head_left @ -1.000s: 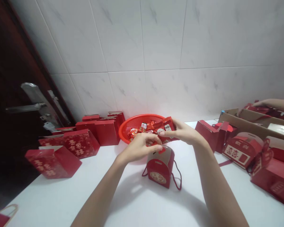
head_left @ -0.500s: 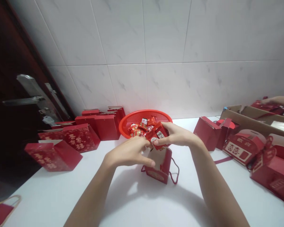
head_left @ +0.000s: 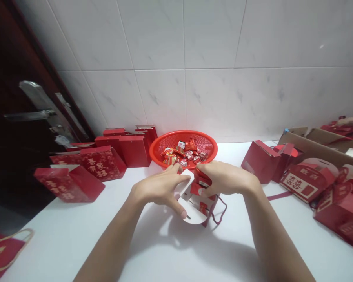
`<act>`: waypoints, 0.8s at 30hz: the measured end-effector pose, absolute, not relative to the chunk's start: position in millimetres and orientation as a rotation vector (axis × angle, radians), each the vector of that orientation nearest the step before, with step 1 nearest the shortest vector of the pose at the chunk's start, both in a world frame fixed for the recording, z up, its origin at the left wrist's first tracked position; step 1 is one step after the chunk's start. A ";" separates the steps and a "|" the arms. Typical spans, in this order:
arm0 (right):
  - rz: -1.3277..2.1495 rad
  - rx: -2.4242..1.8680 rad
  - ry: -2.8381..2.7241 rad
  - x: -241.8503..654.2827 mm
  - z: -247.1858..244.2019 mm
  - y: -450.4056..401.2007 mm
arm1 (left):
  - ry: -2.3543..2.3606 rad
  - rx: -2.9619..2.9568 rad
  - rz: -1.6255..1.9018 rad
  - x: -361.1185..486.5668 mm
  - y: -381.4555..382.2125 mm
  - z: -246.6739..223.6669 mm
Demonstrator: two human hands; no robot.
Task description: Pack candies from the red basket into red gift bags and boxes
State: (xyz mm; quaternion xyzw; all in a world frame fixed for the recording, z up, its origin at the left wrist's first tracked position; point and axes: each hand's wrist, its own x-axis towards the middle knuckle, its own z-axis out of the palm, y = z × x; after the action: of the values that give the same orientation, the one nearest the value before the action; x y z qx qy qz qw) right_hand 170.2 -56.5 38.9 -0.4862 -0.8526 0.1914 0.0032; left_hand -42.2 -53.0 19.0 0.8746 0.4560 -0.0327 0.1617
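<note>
A small red gift box (head_left: 211,201) with a dark red cord handle stands on the white table, its white-lined flaps (head_left: 193,213) spread apart. My left hand (head_left: 160,190) is at the box's left side, its thumb against the near flap and its fingers at the far one. My right hand (head_left: 228,178) pinches red-wrapped candy packets (head_left: 198,182) at the box's mouth. Some red wrapping shows inside the box. Just behind, a red plastic basket (head_left: 154,150) holds several wrapped candies (head_left: 190,152).
Several red gift bags (head_left: 135,150) stand at left by the door (head_left: 6,156). To the right are more red boxes (head_left: 306,180) and a cardboard carton (head_left: 291,137). Another person's hand (head_left: 351,121) is at the far right. A tiled wall (head_left: 164,102) rises behind.
My right hand has lowered the candy packets from above the box to its mouth. The white-lined flaps now show spread apart beside my left hand. The view has shifted slightly.
</note>
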 end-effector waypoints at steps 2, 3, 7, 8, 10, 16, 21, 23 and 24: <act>0.575 -1.547 -2.646 169.0 38.2 -55.9 | 1.252 2.464 -0.101 -42.4 -52.6 19.2; 0.582 -1.548 -2.633 168.6 38.0 -55.2 | 1.227 2.446 -0.109 -42.5 -52.3 19.3; 0.645 -1.539 -2.602 169.8 37.0 -51.8 | 1.196 2.428 -0.137 -41.5 -51.0 19.4; 0.664 -1.537 -2.589 170.7 36.8 -51.2 | 1.189 2.434 -0.136 -40.9 -51.1 19.5; 0.732 -1.509 -2.563 172.7 37.1 -50.8 | 1.167 2.453 -0.116 -39.4 -52.1 20.1; 0.758 -1.447 -2.561 182.0 41.4 -52.6 | 1.062 2.453 0.011 -35.5 -58.8 24.1; 0.743 -1.443 -2.593 188.2 41.3 -50.5 | 1.075 2.427 0.075 -33.9 -57.2 25.1; 0.770 -1.433 -2.621 186.0 41.5 -49.3 | 1.047 2.438 0.097 -33.7 -55.9 25.4; 0.791 -1.431 -2.641 184.1 41.9 -48.8 | 1.027 2.448 0.109 -33.8 -55.5 25.8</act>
State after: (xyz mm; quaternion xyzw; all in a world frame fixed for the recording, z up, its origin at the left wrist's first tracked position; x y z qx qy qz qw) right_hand 184.1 -48.8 41.9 -0.4608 -0.8500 0.2546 0.0177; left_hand -33.8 -55.5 25.8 0.8944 0.3754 0.0397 0.2400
